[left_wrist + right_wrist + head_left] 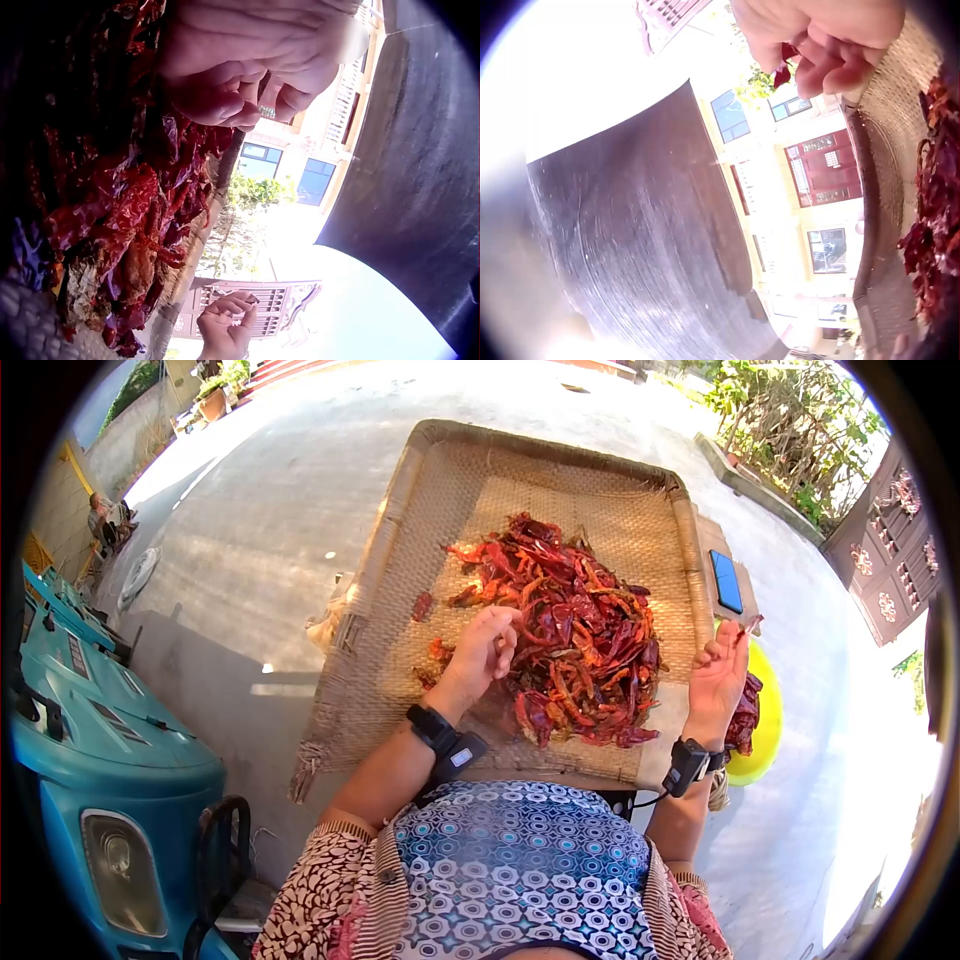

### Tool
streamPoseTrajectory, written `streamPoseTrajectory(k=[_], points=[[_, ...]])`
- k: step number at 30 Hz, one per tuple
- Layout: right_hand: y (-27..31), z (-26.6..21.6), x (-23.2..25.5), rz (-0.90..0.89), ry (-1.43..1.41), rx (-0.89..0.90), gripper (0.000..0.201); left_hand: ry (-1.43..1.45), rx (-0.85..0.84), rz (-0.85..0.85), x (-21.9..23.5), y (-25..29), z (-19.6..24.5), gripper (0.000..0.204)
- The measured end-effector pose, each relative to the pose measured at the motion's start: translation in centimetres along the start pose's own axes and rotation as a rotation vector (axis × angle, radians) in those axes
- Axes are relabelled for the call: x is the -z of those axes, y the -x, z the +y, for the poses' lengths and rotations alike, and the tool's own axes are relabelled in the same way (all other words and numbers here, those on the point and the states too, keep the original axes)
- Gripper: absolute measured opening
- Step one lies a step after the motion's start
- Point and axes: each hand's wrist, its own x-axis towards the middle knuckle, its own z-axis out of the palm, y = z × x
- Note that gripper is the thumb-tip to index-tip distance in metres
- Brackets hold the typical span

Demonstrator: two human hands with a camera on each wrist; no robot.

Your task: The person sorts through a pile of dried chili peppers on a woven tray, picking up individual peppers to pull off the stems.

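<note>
A pile of dried red chilies (590, 630) lies on a woven tray (400, 560); the left wrist view shows the chilies (135, 202) close up. Over the pile's left side is the left hand (485, 650), its fingers curled in the left wrist view (255, 60) with no chili visible between them. Beyond the tray's right edge, the right hand (717, 675) is raised and pinches a small dark red chili piece (782, 73) between thumb and fingers; its palm (825, 30) faces the right wrist camera.
A yellow-green basin (765, 710) with more red chilies (742, 720) stands right of the tray, below the right hand. A blue-screened phone (726, 581) lies on cardboard at the tray's right edge. At the left stands a teal vehicle (120, 760). A few loose chilies (422, 606) lie left of the pile.
</note>
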Motion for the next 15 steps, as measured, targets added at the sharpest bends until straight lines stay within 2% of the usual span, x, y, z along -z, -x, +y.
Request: streamPoseTrajectory(k=[3, 6, 10, 12, 14, 15], points=[[0.2, 0.6, -1.2, -0.013, 0.129, -0.064, 0.030, 0.008, -0.001, 0.069, 0.1, -0.2, -0.2, 0.027], [0.6, 3.7, -4.2, -0.227, 0.720, -0.101, 0.032, -0.011, -0.009, 0.082, 0.0, -0.2, -0.3, 0.027], [0.0, 8.4, -9.2, -0.519, 1.251, -0.175, 0.029, -0.005, 0.026, 0.049, -0.1, -0.2, -0.1, 0.025], [-1.4, 11.3, -9.9, -0.660, 1.396, -0.038, 0.030, 0.014, 0.013, 0.020, -0.2, -0.1, -0.1, 0.024], [-3.8, 14.7, -8.9, -0.890, 1.600, 0.581, 0.034, 0.020, 0.014, -0.004, -0.2, -0.1, -0.2, 0.024], [-3.5, 15.7, -9.6, -0.839, 1.661, 0.663, 0.029, 0.018, 0.018, -0.011, -0.1, -0.2, -0.4, 0.025]])
